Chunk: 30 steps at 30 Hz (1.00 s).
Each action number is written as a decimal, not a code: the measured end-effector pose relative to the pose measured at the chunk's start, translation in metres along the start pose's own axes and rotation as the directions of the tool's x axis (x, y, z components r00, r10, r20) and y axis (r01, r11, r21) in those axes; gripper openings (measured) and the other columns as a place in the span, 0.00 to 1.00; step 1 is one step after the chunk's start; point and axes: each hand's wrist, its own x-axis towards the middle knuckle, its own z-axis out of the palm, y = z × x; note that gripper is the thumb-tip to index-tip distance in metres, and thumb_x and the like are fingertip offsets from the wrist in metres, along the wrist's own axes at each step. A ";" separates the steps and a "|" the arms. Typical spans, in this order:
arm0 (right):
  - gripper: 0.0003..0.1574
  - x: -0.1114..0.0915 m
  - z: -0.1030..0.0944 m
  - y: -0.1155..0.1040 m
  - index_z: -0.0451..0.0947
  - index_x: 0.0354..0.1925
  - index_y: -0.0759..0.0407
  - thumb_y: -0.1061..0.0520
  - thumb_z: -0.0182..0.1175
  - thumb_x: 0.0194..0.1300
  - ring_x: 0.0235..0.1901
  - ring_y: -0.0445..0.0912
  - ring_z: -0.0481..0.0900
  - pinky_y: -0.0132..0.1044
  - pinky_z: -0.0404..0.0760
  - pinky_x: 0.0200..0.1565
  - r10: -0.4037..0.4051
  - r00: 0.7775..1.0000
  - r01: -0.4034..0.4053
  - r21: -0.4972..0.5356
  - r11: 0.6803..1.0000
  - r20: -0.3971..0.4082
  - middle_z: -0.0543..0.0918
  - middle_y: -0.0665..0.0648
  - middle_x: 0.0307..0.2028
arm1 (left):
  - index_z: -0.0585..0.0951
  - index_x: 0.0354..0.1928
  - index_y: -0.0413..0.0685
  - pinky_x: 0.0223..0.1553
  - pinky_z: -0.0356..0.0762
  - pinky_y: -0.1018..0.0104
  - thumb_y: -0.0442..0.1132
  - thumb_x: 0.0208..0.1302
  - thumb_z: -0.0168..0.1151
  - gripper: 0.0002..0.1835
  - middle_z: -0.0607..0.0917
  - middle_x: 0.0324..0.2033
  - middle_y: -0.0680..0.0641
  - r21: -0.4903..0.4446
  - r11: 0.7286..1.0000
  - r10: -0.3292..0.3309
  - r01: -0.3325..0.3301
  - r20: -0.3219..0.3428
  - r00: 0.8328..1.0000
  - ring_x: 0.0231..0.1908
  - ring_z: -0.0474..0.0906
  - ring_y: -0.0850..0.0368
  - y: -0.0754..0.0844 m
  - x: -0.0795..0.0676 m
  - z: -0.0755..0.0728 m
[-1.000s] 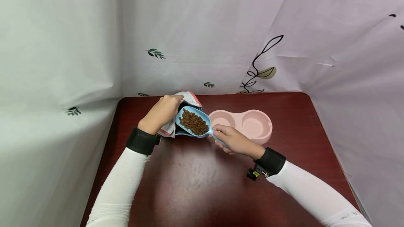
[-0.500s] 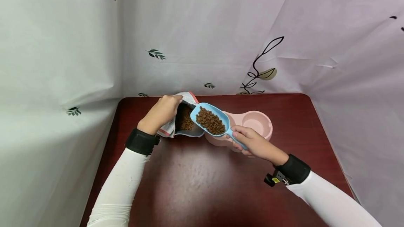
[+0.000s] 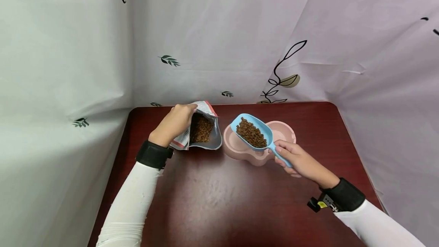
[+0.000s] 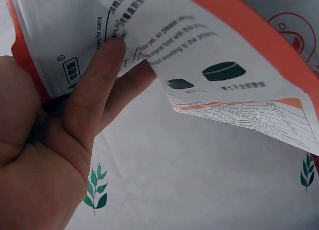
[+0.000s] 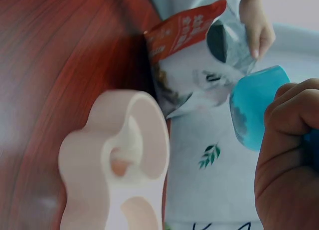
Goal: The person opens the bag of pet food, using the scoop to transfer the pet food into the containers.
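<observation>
My right hand (image 3: 295, 159) grips the handle of a light blue scoop (image 3: 268, 132) heaped with brown kibble (image 3: 252, 133). The scoop hangs level over the pink double pet bowl (image 3: 236, 151), covering part of both its hollows. On the left, my left hand (image 3: 175, 122) holds the top edge of a pet food bag (image 3: 215, 136), its mouth spread wide. More kibble shows down inside the bag. In the left wrist view, fingers (image 4: 94, 85) lie against the printed bag wall (image 4: 199, 50). The right wrist view has the bag's orange and white front (image 5: 199, 55) beside the bowl.
Everything stands on a dark red table (image 3: 205, 201) with rounded back corners. White cloth (image 3: 219, 41) with leaf prints hangs behind it and along both sides. The bag and bowl stand side by side near the back edge.
My right hand has carried the loaded scoop rightward from the bag's mouth to above the bowl. The kibble inside the bag has come into sight. My left hand has stayed on the bag.
</observation>
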 end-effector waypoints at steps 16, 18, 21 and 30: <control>0.21 0.006 -0.025 0.012 0.66 0.43 0.67 0.51 0.38 0.86 0.12 0.36 0.57 0.31 0.57 0.12 0.239 0.971 -0.235 -0.136 0.962 0.014 0.68 0.51 0.24 | 0.83 0.53 0.38 0.38 0.78 0.55 0.34 0.81 0.47 0.14 0.88 0.42 0.37 -0.017 1.000 -0.010 0.010 0.007 1.000 0.40 0.84 0.50 -0.001 -0.001 -0.001; 0.22 0.009 -0.026 0.013 0.66 0.41 0.68 0.51 0.37 0.86 0.11 0.36 0.56 0.30 0.57 0.12 0.258 0.966 -0.253 -0.139 0.958 0.020 0.68 0.51 0.24 | 0.83 0.55 0.38 0.39 0.79 0.54 0.34 0.81 0.47 0.15 0.88 0.45 0.36 -0.018 1.000 -0.015 0.015 0.009 1.000 0.42 0.85 0.49 -0.001 -0.001 -0.001; 0.24 0.015 -0.027 0.015 0.65 0.39 0.69 0.51 0.37 0.86 0.11 0.36 0.56 0.30 0.56 0.13 0.287 0.958 -0.281 -0.152 0.948 0.019 0.68 0.50 0.23 | 0.82 0.59 0.37 0.40 0.80 0.54 0.34 0.81 0.47 0.16 0.88 0.48 0.36 -0.020 1.000 -0.022 0.023 0.019 1.000 0.44 0.86 0.48 -0.001 -0.001 -0.001; 0.20 0.030 -0.028 0.009 0.68 0.38 0.64 0.55 0.37 0.85 0.12 0.36 0.55 0.29 0.57 0.14 0.367 0.930 -0.356 -0.203 0.912 0.020 0.68 0.50 0.22 | 0.81 0.62 0.37 0.43 0.82 0.53 0.35 0.81 0.48 0.17 0.87 0.52 0.37 -0.021 0.999 -0.041 0.042 0.034 0.999 0.47 0.85 0.47 0.000 -0.001 -0.003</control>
